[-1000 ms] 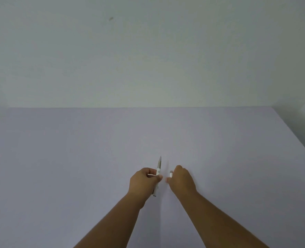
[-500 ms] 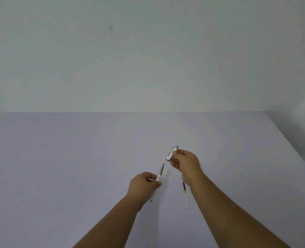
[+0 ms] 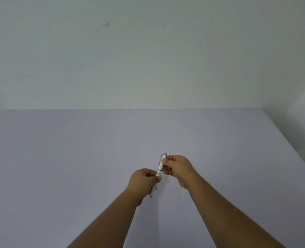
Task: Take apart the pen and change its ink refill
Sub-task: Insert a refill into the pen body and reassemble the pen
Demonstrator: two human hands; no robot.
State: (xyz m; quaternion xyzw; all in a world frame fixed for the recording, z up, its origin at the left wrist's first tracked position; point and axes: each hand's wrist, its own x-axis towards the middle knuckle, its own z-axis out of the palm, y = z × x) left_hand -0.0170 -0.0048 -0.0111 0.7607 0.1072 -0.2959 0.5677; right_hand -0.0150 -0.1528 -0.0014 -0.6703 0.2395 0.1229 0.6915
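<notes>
Both hands meet on the slim white plastic pen with a grey clip and cap end (image 3: 160,169), which hangs in the air above the pale lilac matte tabletop (image 3: 76,167). The left hand (image 3: 143,181) is wrapped around the pen's lower half, thumb pressed against the barrel, with the small metal tip poking out just below the fist. The right hand (image 3: 177,168) pinches the pen's upper half between thumb and fingertips, just beneath the grey end. A dark ring between the two grips marks where the halves join, and they look lined up and touching.

The step in hand seems to be screwing the two halves together. To do it well, the halves should stay on one straight axis; the left hand holds firm while the right turns lightly, so the thread catches without crossing. If it binds, backing off a little and starting again is kinder than forcing smooth plastic.

Just to the right of the pen, on the tabletop and partly hidden under the right wrist, lies a thin translucent refill tube with a yellowish end (image 3: 183,195), probably the spent one. The barrel looks glossy and hard, slippery in a loose grip
</notes>
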